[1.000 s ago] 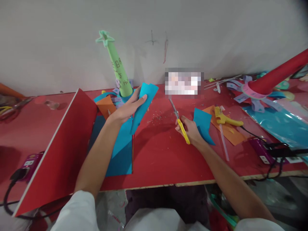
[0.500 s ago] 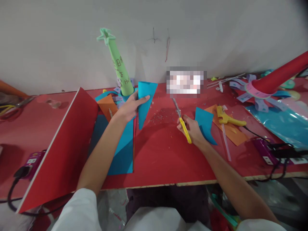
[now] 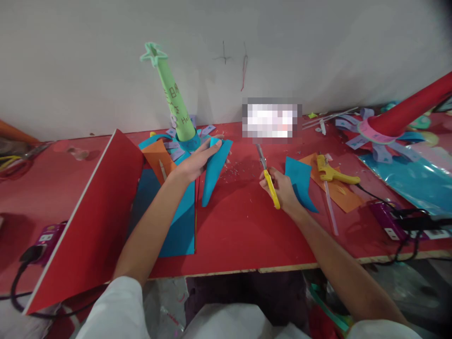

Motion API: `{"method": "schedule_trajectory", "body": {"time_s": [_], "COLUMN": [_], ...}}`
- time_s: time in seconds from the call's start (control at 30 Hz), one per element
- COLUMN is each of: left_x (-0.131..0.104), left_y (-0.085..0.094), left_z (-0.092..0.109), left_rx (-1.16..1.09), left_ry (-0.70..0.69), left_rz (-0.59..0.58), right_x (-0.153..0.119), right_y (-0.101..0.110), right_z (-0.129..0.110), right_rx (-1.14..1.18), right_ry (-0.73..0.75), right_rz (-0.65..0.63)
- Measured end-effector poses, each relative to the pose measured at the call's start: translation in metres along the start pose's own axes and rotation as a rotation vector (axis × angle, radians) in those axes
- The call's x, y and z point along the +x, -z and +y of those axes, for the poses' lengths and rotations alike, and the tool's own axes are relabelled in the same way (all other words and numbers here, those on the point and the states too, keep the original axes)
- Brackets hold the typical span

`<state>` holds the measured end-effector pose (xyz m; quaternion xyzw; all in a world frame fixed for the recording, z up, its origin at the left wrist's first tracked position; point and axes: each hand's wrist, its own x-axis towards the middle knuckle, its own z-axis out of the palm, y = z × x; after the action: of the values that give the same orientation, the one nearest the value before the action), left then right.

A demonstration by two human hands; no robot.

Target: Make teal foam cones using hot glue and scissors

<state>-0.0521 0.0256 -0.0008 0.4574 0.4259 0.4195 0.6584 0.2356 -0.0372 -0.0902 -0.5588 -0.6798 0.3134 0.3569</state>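
Observation:
Pinched between the thumb and fingers of my left hand (image 3: pixel 199 160) is a folded blue paper piece (image 3: pixel 216 169), its narrow end pointing down. My right hand (image 3: pixel 280 186) is closed around yellow-handled scissors (image 3: pixel 271 188), whose blades point up and away from me, apart from the paper. Beside that hand lies a curved blue paper offcut (image 3: pixel 299 181). Behind my left hand a green paper cone (image 3: pixel 176 103) with a star outline on top stands in a blue ring base. Under my left forearm are blue sheets (image 3: pixel 180 230).
A yellow glue gun (image 3: pixel 334 173) with its cord lies on orange paper (image 3: pixel 348 200) at right. Purple power strips (image 3: pixel 383 219) sit at both sides. A red board (image 3: pixel 92 212) leans at left. A red cone (image 3: pixel 413 108) lies at far right.
My left hand has lowered slightly towards me and turned the blue paper, which now tilts more. The right hand with the scissors has stayed nearly in place.

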Motion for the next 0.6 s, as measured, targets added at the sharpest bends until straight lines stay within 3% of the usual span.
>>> {"method": "schedule_trajectory", "body": {"time_s": [0.23,0.43,0.6], "left_x": [-0.002,-0.007,-0.01], "left_y": [0.001,-0.008,-0.014], "left_z": [0.002,0.006,0.014], "left_rx": [0.101,0.209,0.466], "left_ry": [-0.002,-0.063,-0.282], "left_rz": [-0.041,-0.008,0.092], "right_x": [0.001,0.001,0.001], "right_y": [-0.002,-0.001,0.0], "right_z": [-0.001,-0.005,-0.008], "right_rx": [0.035,0.003,-0.017], "right_ry": [-0.039,-0.023,-0.06], "right_rz": [0.06,0.056,0.045]}}
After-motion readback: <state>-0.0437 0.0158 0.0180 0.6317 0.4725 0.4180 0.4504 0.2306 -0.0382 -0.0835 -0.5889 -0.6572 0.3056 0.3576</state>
